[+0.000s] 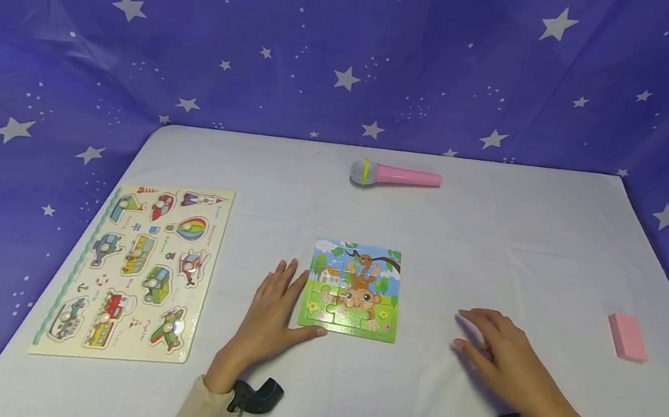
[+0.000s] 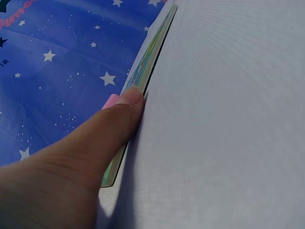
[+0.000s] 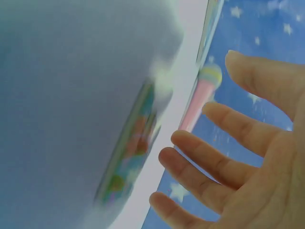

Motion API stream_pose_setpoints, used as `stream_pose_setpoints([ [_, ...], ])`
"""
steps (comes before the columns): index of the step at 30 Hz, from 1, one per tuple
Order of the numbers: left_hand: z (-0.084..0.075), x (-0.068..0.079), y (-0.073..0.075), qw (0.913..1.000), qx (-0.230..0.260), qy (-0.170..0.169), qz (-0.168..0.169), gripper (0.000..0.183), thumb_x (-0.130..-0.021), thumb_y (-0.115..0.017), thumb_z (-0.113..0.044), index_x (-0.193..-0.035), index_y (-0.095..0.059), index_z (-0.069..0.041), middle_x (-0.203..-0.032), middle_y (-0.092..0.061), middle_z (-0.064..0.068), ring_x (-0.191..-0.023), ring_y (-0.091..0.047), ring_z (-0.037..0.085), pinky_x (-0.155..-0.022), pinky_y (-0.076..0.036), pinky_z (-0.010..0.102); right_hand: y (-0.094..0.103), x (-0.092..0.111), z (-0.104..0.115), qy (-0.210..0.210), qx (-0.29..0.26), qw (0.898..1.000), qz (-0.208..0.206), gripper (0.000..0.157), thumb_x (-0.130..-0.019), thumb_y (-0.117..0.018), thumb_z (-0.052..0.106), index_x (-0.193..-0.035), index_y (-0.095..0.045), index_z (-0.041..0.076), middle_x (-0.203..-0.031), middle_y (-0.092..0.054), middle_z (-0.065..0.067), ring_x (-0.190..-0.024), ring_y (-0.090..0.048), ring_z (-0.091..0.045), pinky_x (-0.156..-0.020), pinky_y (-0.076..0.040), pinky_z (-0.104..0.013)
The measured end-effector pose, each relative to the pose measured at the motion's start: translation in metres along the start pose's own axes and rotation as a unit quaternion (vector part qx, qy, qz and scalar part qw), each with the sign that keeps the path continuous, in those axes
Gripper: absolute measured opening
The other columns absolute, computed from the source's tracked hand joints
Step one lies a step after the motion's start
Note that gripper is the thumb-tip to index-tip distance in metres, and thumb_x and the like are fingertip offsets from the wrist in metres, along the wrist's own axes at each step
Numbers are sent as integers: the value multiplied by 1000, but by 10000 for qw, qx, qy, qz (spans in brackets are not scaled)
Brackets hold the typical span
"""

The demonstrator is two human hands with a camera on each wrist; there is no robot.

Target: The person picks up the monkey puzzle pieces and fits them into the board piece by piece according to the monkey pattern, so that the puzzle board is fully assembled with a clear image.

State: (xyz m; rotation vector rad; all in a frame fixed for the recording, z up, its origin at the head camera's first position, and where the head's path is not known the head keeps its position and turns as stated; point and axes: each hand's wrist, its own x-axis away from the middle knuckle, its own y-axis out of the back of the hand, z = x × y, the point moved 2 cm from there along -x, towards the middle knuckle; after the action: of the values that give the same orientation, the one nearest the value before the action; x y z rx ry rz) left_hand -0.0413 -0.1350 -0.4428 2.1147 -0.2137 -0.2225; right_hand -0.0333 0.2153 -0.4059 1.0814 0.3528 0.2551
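Note:
A small square jigsaw puzzle (image 1: 352, 290) with a monkey picture and a green border lies flat in the middle of the table. My left hand (image 1: 271, 311) rests at its left side, fingers fairly straight, the thumb touching the near edge. In the left wrist view the thumb (image 2: 114, 121) lies against the side of the puzzle board (image 2: 155, 52). To the right of the puzzle, apart from it, my right hand (image 1: 509, 364) hovers with loosely bent fingers and holds nothing. The right wrist view shows the fingers of that hand (image 3: 257, 157) spread, with the puzzle (image 3: 126, 148) blurred beyond.
A large peg puzzle board (image 1: 152, 275) with vehicle pictures lies at the left. A pink toy microphone (image 1: 404, 177) lies near the far edge. At the right sits a pink block (image 1: 628, 337). White cloth covers the table, with a blue starry curtain (image 1: 309, 32) behind.

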Motion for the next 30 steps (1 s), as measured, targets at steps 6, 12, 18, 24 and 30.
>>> stream_pose_setpoints([
  [6, -1, 0, 1, 10000, 0, 12, 7, 95, -69, -68, -57, -141, -31, -7, -152, -17, 15, -142, -7, 30, -114, -8, 47, 16, 13, -16, -478, 94, 9987, -145, 46, -84, -64, 27, -123, -52, 4, -112, -54, -16, -102, -50, -35, -82, -36, -53],
  [12, 1, 0, -1, 10000, -21, -4, -12, 96, -68, -68, -57, -141, -31, -7, -151, -17, 15, -142, -7, 30, -114, -9, 46, 22, 22, -32, -885, 246, 9952, -328, 45, -83, -64, 26, -119, -53, 1, -102, -57, -20, -92, -54, -37, -73, -40, -52],
  [18, 1, 1, -1, 10000, -29, -12, -25, 95, -68, -68, -57, -141, -31, -7, -151, -18, 15, -142, -8, 30, -114, -9, 47, 21, 25, -38, -1240, 272, 9919, -47, 53, -82, -65, 32, -119, -49, -3, -98, -55, -20, -84, -54, -32, -66, -43, -48],
  [24, 0, 1, 0, 10000, 4, 2, 1, 96, -68, -68, -57, -141, -31, -7, -151, -18, 15, -142, -7, 30, -114, -9, 47, 17, 24, -36, -1744, 256, 9819, 688, 74, -79, -64, 47, -125, -43, -7, -108, -47, -31, -95, -47, -43, -73, -41, -58],
  [30, -1, 1, 0, 10000, 4, 28, 31, 96, -69, -67, -58, -141, -31, -7, -152, -17, 14, -142, -7, 29, -114, -9, 46, 12, 27, -29, -2117, 320, 9742, 707, 77, -70, -70, 51, -117, -47, -6, -112, -42, -34, -98, -41, -47, -74, -38, -59],
])
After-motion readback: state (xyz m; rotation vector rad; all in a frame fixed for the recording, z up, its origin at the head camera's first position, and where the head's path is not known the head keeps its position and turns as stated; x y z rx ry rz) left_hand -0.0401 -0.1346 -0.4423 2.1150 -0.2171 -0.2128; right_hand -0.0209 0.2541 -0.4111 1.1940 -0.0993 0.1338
